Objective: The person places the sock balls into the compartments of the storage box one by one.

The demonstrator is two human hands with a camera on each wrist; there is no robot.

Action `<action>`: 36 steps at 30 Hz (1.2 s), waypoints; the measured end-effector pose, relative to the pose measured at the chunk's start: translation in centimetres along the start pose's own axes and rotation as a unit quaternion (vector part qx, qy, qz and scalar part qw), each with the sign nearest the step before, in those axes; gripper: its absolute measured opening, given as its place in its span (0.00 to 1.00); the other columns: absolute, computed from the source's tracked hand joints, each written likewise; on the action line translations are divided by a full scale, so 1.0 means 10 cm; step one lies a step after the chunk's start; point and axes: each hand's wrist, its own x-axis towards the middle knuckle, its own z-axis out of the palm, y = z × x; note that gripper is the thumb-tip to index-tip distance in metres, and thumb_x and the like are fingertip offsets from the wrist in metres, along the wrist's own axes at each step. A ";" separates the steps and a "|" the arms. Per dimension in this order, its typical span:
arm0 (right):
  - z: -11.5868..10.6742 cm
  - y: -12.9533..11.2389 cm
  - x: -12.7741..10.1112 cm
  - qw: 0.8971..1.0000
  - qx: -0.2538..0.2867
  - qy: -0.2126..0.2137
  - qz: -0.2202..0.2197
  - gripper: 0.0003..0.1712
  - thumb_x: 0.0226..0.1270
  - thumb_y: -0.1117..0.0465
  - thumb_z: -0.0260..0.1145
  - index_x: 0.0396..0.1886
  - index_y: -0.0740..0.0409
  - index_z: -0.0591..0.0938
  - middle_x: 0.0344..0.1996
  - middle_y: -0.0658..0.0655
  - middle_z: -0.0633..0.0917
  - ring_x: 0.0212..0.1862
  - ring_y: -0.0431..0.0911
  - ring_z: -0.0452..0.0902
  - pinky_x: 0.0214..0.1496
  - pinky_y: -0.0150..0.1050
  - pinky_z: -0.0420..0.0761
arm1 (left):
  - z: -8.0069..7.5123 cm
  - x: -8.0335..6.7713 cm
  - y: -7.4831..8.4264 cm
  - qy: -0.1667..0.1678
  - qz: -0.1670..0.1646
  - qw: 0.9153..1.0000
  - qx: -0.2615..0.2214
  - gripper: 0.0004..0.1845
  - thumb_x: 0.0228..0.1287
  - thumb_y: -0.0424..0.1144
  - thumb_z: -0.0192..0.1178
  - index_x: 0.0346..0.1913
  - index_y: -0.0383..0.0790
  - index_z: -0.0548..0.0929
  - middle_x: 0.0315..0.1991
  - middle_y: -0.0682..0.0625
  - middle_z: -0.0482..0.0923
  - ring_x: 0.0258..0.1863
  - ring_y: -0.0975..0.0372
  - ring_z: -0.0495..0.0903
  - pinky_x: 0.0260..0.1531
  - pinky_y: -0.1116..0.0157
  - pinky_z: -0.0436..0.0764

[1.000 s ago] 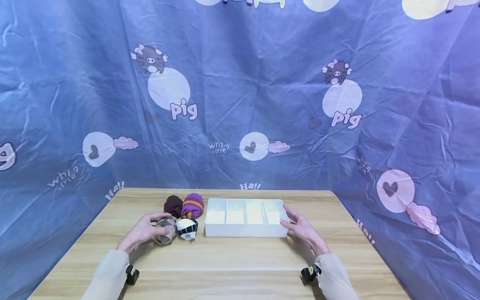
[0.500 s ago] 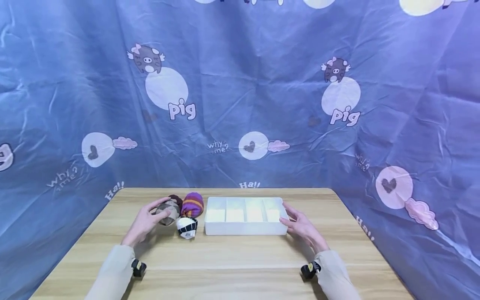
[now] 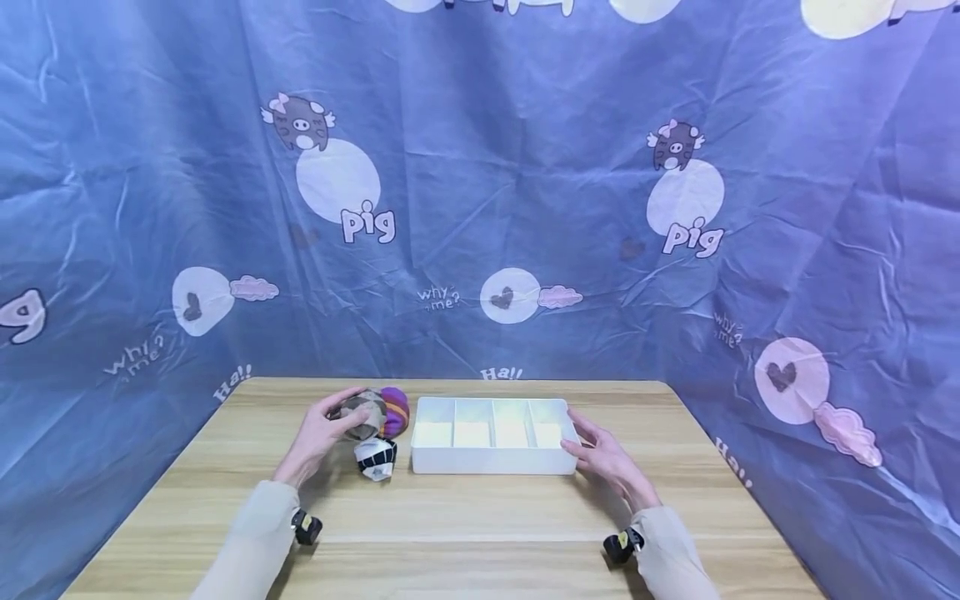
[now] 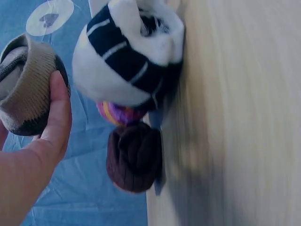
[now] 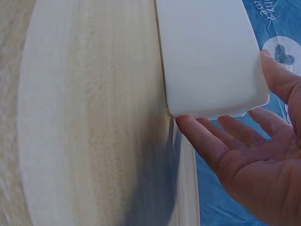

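Note:
My left hand (image 3: pixel 315 437) grips a balled-up grey checked sock (image 3: pixel 365 417), thumb on its near side, held above the table. In the left wrist view, the folded cuff of this checked sock (image 4: pixel 33 89) faces the camera. Close by lie a white-and-black sock ball (image 3: pixel 375 461), a purple one with orange stripes (image 3: pixel 395 414) and a dark brown one (image 4: pixel 134 157). The held sock and hand mostly hide the brown one in the head view. My right hand (image 3: pixel 606 457) holds the right end of a white divided box (image 3: pixel 491 461), thumb at the front rim, fingers along the end wall.
The box has several compartments with nothing in them. All of this stands on a light wooden table (image 3: pixel 465 533). A blue printed curtain (image 3: pixel 465 208) hangs behind the table and along both sides.
My left hand has lifted the grey checked sock and carried it back and to the right, over the brown sock. My right hand stays at the box.

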 end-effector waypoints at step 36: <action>-0.02 0.02 -0.04 1.000 0.000 -0.006 0.002 0.43 0.71 0.60 0.62 0.79 0.56 0.51 0.76 0.71 0.49 0.73 0.69 0.51 0.67 0.62 0.67 | 0.66 0.09 0.07 -0.047 0.080 0.995 0.045 0.34 0.53 0.38 0.74 0.65 0.42 0.77 0.61 0.42 0.76 0.56 0.54 0.77 0.48 0.69 0.78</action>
